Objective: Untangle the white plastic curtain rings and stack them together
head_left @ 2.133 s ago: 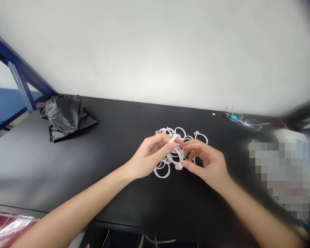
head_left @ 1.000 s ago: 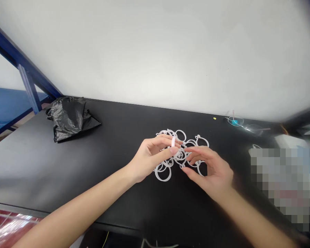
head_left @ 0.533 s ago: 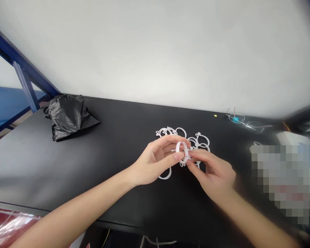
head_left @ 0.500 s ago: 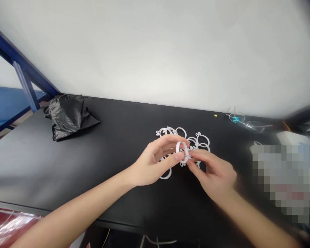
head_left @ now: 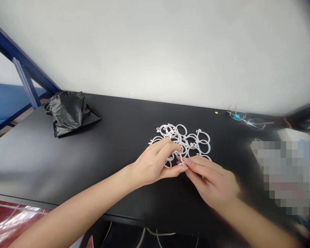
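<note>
Between my two hands is a white plastic ring with a small eyelet, like a curtain ring (head_left: 181, 158). My left hand (head_left: 153, 163) curls around it from the left, its thumb low and its fingers bent over the top. From the right, my right hand (head_left: 214, 179) pinches the ring's lower part with thumb and fingertips, which partly hide it. Just behind both hands, several similar white rings (head_left: 173, 132) lie in a loose, overlapping pile on the black table (head_left: 124, 127).
A crumpled black plastic bag (head_left: 68, 113) lies at the back left. Wire-framed glasses (head_left: 238, 115) rest near the wall at the right, beside a small yellow bit (head_left: 216, 112). A pale, pixelated item (head_left: 286, 175) is at the right edge. Blue metal framing (head_left: 18, 51) stands at left.
The held ring has come down and turned, so less of it shows. My left fingers have curled in more, uncovering more of the pile. My right hand still pinches the ring.
</note>
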`<state>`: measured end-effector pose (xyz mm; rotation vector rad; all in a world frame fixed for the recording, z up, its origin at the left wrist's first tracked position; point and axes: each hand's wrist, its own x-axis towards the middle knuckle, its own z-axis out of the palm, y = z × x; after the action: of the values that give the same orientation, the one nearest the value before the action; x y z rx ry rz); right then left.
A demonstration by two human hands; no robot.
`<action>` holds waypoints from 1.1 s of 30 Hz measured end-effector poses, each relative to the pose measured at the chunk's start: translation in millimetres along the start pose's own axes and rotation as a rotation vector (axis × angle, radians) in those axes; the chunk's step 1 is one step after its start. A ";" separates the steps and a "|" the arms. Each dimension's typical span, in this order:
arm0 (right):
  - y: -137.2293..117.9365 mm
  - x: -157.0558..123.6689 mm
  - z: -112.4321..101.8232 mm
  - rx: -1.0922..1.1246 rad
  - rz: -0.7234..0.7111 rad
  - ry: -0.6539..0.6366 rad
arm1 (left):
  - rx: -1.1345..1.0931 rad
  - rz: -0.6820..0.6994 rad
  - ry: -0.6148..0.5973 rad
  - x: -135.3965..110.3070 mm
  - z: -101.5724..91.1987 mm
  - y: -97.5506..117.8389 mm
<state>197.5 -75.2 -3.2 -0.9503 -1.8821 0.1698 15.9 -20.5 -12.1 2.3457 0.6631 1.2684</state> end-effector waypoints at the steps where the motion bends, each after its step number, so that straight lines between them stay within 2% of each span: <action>1: 0.0 0.2 -0.5 -0.005 0.001 -0.010 | 0.008 -0.001 -0.001 -0.3 0.3 0.6; 6: 2.3 1.0 0.6 0.021 0.050 -0.036 | 0.069 -0.034 -0.086 3.3 -1.8 0.7; 9: 9.0 0.8 2.6 0.050 0.122 0.010 | 0.262 -0.093 -0.142 13.2 -17.4 -11.4; 10: 12.1 0.9 2.9 0.051 0.149 0.029 | 0.364 -0.176 -0.139 16.7 -25.9 -18.3; 12: 18.0 1.8 2.9 0.046 0.174 0.037 | 0.566 -0.427 -0.126 21.8 -45.4 -35.0; 14: 21.9 2.7 3.0 0.053 0.133 -0.022 | 0.703 -0.609 -0.232 22.8 -63.6 -51.8; 16: 22.9 2.4 4.6 0.074 0.037 -0.159 | 0.823 -0.733 -0.348 20.5 -75.6 -64.0; 18: 21.8 -0.1 8.4 0.053 -0.039 -0.335 | 0.907 -0.802 -0.438 17.3 -79.9 -68.6; 21: 19.9 -6.9 15.7 -0.052 -0.054 -0.537 | 0.989 -0.801 -0.499 14.7 -76.4 -62.6; 24: 20.2 -12.3 19.6 -0.032 0.014 -0.631 | 1.067 -0.766 -0.495 13.1 -70.7 -51.7; 29: 20.4 -7.1 13.4 0.219 0.269 -0.575 | 1.105 -0.702 -0.450 8.8 -67.7 -46.1; 31: 19.6 -0.8 8.7 0.329 0.399 -0.553 | 1.033 -0.598 -0.353 10.1 -65.1 -45.4; 33: 19.5 5.6 4.3 0.451 0.576 -0.529 | 0.834 -0.466 -0.219 13.7 -59.4 -40.8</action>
<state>203.3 -56.9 -11.0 -1.1702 -1.8470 1.2378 -37.0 27.3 5.4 2.6108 1.7908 0.5559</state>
